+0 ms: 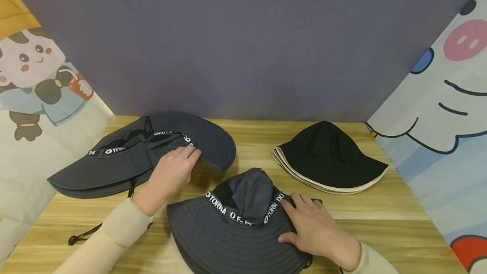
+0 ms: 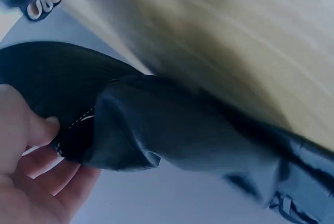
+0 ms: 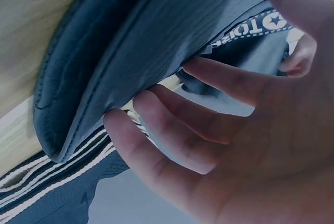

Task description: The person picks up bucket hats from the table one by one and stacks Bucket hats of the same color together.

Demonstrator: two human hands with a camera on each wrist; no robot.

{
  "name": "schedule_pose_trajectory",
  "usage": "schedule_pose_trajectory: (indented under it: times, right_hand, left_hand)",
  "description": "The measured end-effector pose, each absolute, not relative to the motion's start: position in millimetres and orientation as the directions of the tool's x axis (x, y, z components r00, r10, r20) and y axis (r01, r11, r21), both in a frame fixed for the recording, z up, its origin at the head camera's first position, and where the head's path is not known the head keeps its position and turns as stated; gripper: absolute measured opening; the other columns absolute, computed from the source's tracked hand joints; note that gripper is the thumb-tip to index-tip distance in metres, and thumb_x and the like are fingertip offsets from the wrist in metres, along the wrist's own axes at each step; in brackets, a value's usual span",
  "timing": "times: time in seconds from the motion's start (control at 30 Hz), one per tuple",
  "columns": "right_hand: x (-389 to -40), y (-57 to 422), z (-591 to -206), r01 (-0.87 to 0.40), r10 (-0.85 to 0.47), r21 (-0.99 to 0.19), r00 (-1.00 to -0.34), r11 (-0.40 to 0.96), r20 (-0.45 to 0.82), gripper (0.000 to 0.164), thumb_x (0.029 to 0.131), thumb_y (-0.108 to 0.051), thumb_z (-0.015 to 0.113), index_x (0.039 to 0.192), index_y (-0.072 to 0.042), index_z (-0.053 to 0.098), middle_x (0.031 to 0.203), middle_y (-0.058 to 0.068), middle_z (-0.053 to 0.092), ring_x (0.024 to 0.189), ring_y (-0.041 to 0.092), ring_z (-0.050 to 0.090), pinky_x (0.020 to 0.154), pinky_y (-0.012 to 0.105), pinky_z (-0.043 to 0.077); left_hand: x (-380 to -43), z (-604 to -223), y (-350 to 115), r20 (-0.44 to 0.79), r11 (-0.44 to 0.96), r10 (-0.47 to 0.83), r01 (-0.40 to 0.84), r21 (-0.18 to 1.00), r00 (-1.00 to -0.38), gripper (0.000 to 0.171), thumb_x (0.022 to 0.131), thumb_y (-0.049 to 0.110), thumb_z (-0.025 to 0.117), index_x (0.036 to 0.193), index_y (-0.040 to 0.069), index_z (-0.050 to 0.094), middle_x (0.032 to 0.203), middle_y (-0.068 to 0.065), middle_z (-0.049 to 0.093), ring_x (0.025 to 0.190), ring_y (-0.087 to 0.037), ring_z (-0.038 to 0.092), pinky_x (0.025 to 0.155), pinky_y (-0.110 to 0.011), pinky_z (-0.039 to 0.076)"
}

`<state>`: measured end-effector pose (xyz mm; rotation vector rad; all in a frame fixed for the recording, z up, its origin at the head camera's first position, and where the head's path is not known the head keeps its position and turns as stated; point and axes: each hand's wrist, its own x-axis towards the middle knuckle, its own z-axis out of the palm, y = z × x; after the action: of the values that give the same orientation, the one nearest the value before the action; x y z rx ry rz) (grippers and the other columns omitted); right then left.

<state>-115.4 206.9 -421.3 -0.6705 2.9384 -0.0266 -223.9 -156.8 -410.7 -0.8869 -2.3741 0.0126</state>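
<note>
A dark grey bucket hat [image 1: 218, 130] with a white-lettered band leans over another dark grey hat [image 1: 102, 168] at the left. My left hand [image 1: 171, 174] pinches the leaning hat near its band; in the left wrist view, the thumb [image 2: 44, 130] lies on the near face of the dark cloth and the fingers go behind it. At the front centre stands a third dark grey bucket hat [image 1: 243, 236], crown up, its band lettered in white. My right hand [image 1: 313, 225] rests on the right side of its brim, fingers spread and fairly straight.
Black bucket hats with cream edging [image 1: 331, 160] sit nested at the right on the wooden table [image 1: 384, 210]. A cord with a toggle [image 1: 74, 239] trails at the left. A grey panel [image 1: 243, 45] closes the back, with cartoon-printed cloths [image 1: 452, 109] on both sides.
</note>
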Motion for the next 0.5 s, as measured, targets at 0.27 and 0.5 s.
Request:
schedule_pose_trajectory:
  times: [0.27,0.5]
  right_hand:
    - [-119,209,-415,-0.409,-0.421,-0.105,-0.896,0.906,-0.144,0.081,0.079,-0.062,0.079,0.136,-0.008,0.062,0.126,0.013,0.059,0.116,0.031,0.056,0.088,0.055,0.053]
    - [-142,215,-397,-0.358,-0.422,-0.361,-0.9,0.861,-0.113,0.066,0.089,-0.053,0.074,0.137,-0.008,0.062,0.127,0.009,0.064,0.115,0.028,0.063,0.092,0.049,0.054]
  left_hand:
    - [-222,-401,-153,0.623,0.752,0.548,0.655,-0.075,-0.558,0.03,0.084,-0.012,0.064,0.112,-0.003,0.07,0.108,-0.016,0.07,0.096,-0.033,0.071,0.078,-0.042,0.061]
    - [-215,-402,-145,0.695,0.675,0.562,0.734,-0.073,-0.447,0.034,0.08,-0.013,0.06,0.11,-0.003,0.07,0.107,-0.017,0.071,0.097,-0.033,0.071,0.082,-0.043,0.061]
